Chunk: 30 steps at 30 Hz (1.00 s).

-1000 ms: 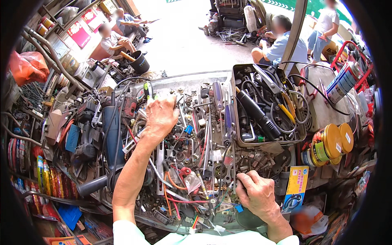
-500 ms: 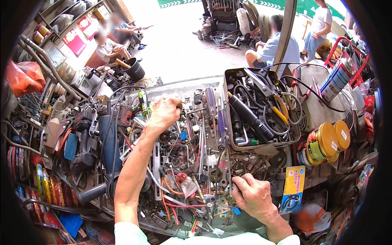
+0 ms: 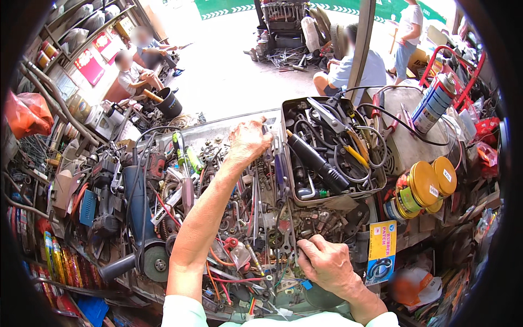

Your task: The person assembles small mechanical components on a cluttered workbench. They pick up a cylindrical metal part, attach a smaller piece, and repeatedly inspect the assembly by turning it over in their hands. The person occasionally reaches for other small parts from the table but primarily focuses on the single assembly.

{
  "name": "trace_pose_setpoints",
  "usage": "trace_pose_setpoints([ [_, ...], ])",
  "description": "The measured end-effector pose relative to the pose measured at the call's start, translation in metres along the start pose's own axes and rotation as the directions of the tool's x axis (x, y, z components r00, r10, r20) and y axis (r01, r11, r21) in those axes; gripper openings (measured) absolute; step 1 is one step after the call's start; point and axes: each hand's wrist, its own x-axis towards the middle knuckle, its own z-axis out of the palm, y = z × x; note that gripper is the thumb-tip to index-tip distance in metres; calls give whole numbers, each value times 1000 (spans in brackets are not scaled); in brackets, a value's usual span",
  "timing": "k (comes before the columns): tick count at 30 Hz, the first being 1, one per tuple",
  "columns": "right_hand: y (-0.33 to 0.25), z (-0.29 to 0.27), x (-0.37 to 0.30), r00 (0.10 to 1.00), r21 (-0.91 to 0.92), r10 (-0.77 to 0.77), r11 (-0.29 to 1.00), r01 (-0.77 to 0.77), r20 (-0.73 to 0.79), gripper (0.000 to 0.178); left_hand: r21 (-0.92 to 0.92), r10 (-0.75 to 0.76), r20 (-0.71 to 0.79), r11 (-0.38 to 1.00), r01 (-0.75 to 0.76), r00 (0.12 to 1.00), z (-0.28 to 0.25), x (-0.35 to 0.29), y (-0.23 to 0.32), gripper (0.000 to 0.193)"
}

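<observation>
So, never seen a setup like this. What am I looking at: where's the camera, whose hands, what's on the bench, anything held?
No robot here: these are a person's two bare hands. The view comes from a wide fisheye camera worn on the head, looking down, so straight edges bend near the rim.

The left hand is at the far side of the bench, just left of an open metal box full of tools. The right hand is nearer the body, fingers curled, beside small metal parts. Whether either holds anything, I can't tell.

A blue angle grinder lies to the left; a red wire crosses the clutter. Gold-lidded jars are on the right.
</observation>
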Motion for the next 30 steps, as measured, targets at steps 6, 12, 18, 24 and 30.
trace_pose_setpoints([
  [6, 2, 1, -1, 1000, 9, -5, 1000, 5, 11, 23, 60, -124, 120, 991, 118, 985, -13, 3, -4, 54],
  [12, -1, -2, -2, 999, 6, 25, 1000, -25, 29, 25, -69, -155, 152, 984, 167, 976, -25, -9, -14, 55],
  [18, -2, 0, 1, 1000, -11, -13, 1000, 13, 17, 22, 1, -8, 42, 1000, 8, 999, -1, -10, -19, 50],
  [24, -2, -2, 1, 1000, -15, -4, 1000, 5, 27, 23, -329, 77, 139, 944, -28, 987, -20, -11, -12, 39],
  [30, -3, -1, 1, 1000, -20, 2, 1000, -1, 19, 24, -363, 158, 350, 932, -22, 923, -41, -39, -42, 36],
])
